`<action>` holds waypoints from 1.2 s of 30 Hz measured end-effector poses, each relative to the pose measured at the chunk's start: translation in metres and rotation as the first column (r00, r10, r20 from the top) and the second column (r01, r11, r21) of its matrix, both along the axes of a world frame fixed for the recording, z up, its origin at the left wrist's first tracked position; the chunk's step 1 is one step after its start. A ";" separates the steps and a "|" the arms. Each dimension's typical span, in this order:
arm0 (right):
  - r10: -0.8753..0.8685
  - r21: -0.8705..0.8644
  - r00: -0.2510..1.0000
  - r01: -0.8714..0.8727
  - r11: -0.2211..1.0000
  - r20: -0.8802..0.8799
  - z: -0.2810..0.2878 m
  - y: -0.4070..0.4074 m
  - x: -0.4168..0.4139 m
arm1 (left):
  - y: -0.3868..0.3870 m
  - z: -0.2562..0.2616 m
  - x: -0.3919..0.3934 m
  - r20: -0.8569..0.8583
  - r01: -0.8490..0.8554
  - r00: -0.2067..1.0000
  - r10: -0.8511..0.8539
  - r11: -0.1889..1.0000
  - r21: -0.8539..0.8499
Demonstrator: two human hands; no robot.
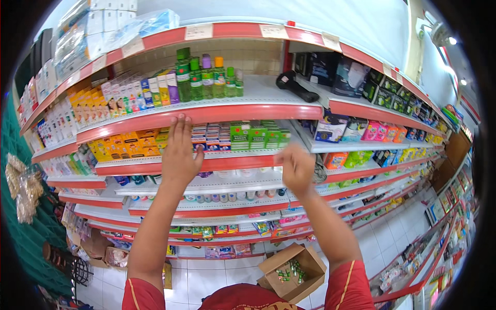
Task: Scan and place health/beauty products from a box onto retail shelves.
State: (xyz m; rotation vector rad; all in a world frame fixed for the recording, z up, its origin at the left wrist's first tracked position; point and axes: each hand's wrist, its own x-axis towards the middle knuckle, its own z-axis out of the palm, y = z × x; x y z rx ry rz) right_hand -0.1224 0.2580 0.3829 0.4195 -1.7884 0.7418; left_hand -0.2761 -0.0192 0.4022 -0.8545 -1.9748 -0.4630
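Note:
My left hand (pixel 180 151) is raised palm away, fingers extended and thumb apart, with nothing held. Its fingertips overlap the red shelf edge (pixel 217 114); contact is hard to judge. Behind it, on the shelf below that edge, stand yellow boxes (pixel 124 145), small blue-and-white boxes (pixel 212 135) and green boxes (pixel 257 136). My right hand (pixel 296 168) is blurred, with curled fingers, near the right end of the green boxes. Whether it holds anything cannot be seen. Green bottles with coloured caps (pixel 207 79) stand in a row on the shelf above.
A black handheld device (pixel 296 87), apparently a barcode scanner, lies right of the bottles. An open cardboard box (pixel 312 267) with small green bottles (pixel 290 271) inside stands on the tiled floor (pixel 207 275). Packaged goods (pixel 381 131) fill shelves to the right. Plastic-wrapped cartons (pixel 104 21) sit on top.

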 end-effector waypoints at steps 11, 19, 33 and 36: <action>-0.203 -0.080 0.343 0.658 0.749 0.917 -0.446 -0.016 0.352 | 0.022 -0.023 0.001 0.006 0.024 1.000 -0.025 0.991 0.132; 0.299 -0.057 -0.635 0.372 0.926 0.713 -0.573 -0.144 0.551 | 0.095 -0.145 0.066 0.005 0.487 0.865 -0.501 0.843 0.229; 0.266 -0.128 -0.051 0.780 0.613 0.963 -0.603 -0.026 0.386 | 0.121 -0.470 0.209 0.997 0.962 -0.006 -0.081 0.273 0.028; 0.360 -0.201 -0.043 0.766 0.611 0.932 -0.616 -0.009 0.358 | 0.114 -0.488 0.203 1.000 0.942 -0.006 0.003 0.337 0.004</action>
